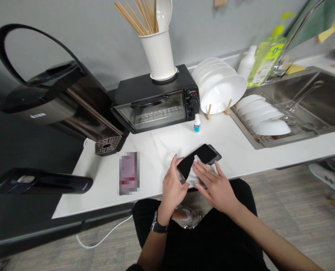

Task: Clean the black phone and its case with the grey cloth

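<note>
A black phone [203, 153] lies tilted near the counter's front edge, its dark screen facing up. Part of another dark flat object [216, 152] shows behind its far right end. My left hand [174, 185], with a watch on the wrist, grips the phone's near left end between thumb and fingers. A white cloth [192, 175] is bunched over the phone's lower side. My right hand [214, 183] presses this cloth against the screen with its fingertips. Beyond the phone, a small white bottle with a blue label [196, 123] stands upright.
A black toaster oven [153, 107] bears a white holder of chopsticks [159, 52]. Left are a dark drinks machine [79, 109], a handheld device [43, 181] and a blurred-out purple item [129, 169]. Racked plates [222, 90] and a sink with bowls [252, 138] stand right.
</note>
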`<state>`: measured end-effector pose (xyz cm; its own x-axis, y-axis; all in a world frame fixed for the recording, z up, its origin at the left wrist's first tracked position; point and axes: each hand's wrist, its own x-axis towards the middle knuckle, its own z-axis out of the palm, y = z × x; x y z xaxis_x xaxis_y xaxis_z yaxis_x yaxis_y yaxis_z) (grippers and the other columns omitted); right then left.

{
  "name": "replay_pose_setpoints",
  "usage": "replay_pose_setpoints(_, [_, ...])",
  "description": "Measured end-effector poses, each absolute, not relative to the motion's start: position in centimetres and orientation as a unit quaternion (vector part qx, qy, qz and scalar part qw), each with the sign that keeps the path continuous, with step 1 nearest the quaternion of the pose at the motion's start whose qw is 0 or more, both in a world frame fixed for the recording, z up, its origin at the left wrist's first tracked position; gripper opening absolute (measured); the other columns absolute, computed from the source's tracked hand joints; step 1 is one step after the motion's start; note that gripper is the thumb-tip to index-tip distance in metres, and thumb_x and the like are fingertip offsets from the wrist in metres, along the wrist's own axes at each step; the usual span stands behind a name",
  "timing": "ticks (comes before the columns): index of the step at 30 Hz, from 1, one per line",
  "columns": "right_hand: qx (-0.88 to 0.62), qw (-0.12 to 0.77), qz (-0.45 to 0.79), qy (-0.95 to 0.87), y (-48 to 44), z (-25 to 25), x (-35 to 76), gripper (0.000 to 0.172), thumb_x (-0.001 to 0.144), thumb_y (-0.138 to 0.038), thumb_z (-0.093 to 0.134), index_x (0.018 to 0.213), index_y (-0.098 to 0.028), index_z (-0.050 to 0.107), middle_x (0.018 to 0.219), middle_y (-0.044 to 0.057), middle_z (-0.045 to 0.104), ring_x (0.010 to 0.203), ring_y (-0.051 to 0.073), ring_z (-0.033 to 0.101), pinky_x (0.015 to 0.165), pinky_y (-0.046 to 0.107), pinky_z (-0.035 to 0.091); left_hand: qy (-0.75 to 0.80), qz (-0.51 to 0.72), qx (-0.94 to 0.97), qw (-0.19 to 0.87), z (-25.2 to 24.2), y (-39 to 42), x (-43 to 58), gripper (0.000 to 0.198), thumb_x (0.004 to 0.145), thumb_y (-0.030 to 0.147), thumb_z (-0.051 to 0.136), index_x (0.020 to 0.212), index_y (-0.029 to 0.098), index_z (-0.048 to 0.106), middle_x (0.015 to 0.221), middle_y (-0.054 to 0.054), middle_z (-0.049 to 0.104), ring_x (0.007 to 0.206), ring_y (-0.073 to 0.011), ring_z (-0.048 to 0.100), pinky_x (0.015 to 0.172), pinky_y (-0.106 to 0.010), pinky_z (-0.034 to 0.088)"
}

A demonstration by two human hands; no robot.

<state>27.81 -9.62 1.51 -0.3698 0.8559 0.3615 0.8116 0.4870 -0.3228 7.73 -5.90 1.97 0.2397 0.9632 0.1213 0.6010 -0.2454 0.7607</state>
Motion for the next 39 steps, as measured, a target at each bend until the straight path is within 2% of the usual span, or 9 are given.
replay_pose_setpoints(3, [-0.559,0.242,0.0,-0.793,-7.8,0.9,30.8,0.055,0.11,-0.035,0.042,0.162,-0.018,0.035,0.162,0.013,0.044,0.15,0.029,0.043,0.129,0.061,0.013,0.535,0.311,0.726,0.298,2.0,-5.8,7.9,0.101,0.088,0.032,0.075,0.165,0.03,0.009,0.155,-0.009,0.053,0.14,-0.0279,0.055,0.119,-0.045,0.043])
replay_pose_setpoints(5, [-0.582,0.247,-0.016,-0.775,-6.1,0.6,31.7,0.054,0.11,-0.038,0.041,0.16,-0.017,0.04,0.16,0.014,0.047,0.149,0.031,0.045,0.127,0.063,0.015,0.538,0.309,0.726,0.297,2.0,-5.7,7.9,0.1,0.089,0.036,0.075,0.164,0.029,0.01,0.154,-0.009,0.054,0.14,-0.0279,0.055,0.119,-0.045,0.043])
replay_pose_setpoints(10, [-0.589,0.267,-0.012,-0.763,-3.3,0.9,28.4,0.055,0.11,-0.044,0.041,0.149,-0.008,0.053,0.153,0.02,0.054,0.147,0.033,0.048,0.127,0.062,0.019,0.54,0.304,0.728,0.293,1.8,-5.7,7.9,0.099,0.09,0.036,0.075,0.164,0.03,0.01,0.154,-0.009,0.054,0.14,-0.0272,0.055,0.119,-0.045,0.043])
replay_pose_setpoints(15, [-0.512,0.262,0.047,-0.817,-5.5,1.9,23.0,0.06,0.107,-0.046,0.047,0.149,-0.003,0.052,0.153,0.023,0.053,0.148,0.032,0.046,0.129,0.06,0.017,0.546,0.295,0.73,0.285,1.3,-5.8,7.5,0.089,0.094,0.025,0.063,0.166,0.027,0.01,0.157,-0.013,0.051,0.142,-0.0285,0.053,0.117,-0.046,0.045])
replay_pose_setpoints(21, [-0.457,0.248,0.074,-0.851,-9.6,1.8,25.0,0.058,0.107,-0.04,0.048,0.157,-0.013,0.043,0.16,0.015,0.046,0.151,0.027,0.043,0.13,0.06,0.015,0.524,0.303,0.741,0.291,1.6,-5.9,7.4,0.099,0.083,0.007,0.058,0.166,0.03,0.008,0.158,-0.01,0.05,0.143,-0.0267,0.053,0.119,-0.045,0.044])
replay_pose_setpoints(25, [-0.52,0.236,0.031,-0.821,-8.7,1.3,29.7,0.056,0.109,-0.038,0.042,0.161,-0.018,0.037,0.163,0.013,0.042,0.151,0.027,0.041,0.13,0.06,0.012,0.532,0.308,0.732,0.293,1.9,-5.8,7.8,0.102,0.086,0.021,0.072,0.165,0.03,0.008,0.156,-0.009,0.052,0.142,-0.0281,0.053,0.12,-0.047,0.042])
replay_pose_setpoints(29, [-0.582,0.245,-0.002,-0.776,-5.2,0.8,31.9,0.053,0.111,-0.041,0.039,0.156,-0.015,0.045,0.158,0.015,0.049,0.148,0.03,0.046,0.128,0.063,0.017,0.537,0.311,0.73,0.286,1.9,-5.6,8.0,0.099,0.089,0.035,0.075,0.164,0.03,0.01,0.154,-0.01,0.053,0.142,-0.028,0.053,0.12,-0.047,0.042])
replay_pose_setpoints(34, [-0.572,0.259,-0.001,-0.778,-3.4,1.1,27.8,0.067,0.107,-0.053,0.045,0.149,-0.001,0.052,0.153,0.025,0.052,0.148,0.035,0.045,0.127,0.061,0.024,0.537,0.307,0.73,0.29,1.6,-5.6,7.8,0.097,0.09,0.034,0.074,0.164,0.03,0.011,0.154,-0.01,0.053,0.141,-0.0273,0.054,0.119,-0.046,0.043])
replay_pose_setpoints(39, [-0.48,0.264,0.06,-0.834,-6.5,1.7,22.8,0.069,0.105,-0.052,0.051,0.152,-0.002,0.048,0.156,0.022,0.05,0.149,0.032,0.044,0.129,0.056,0.024,0.542,0.288,0.736,0.283,1.3,-5.8,7.2,0.089,0.094,0.023,0.061,0.166,0.029,0.009,0.157,-0.013,0.051,0.14,-0.0274,0.056,0.116,-0.046,0.046])
